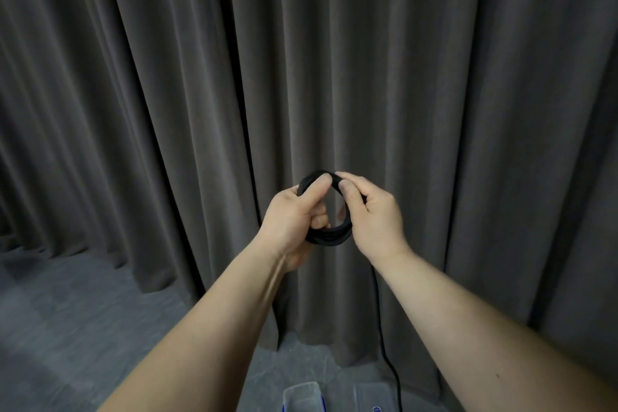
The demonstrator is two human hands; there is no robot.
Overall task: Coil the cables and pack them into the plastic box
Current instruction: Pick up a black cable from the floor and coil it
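Hanging backdrop: a grey pleated curtain [200, 77] fills the view from 9 through 12 to 3 o'clock.
Floor: grey carpet [67, 328] at 7 o'clock.
Box: clear plastic box [302, 395] at 6 o'clock on the floor, a second clear piece [373, 395] just beside it at its 3 o'clock.
Left hand [294, 221]: fingers curled round the coil's 9 o'clock side.
Right hand [374, 211]: thumb and fingers pinching the coil's 2 o'clock side.
Coil: black cable [331, 234] wound into a ring, held at centre; its loose tail [384, 344] drops towards 6 o'clock.
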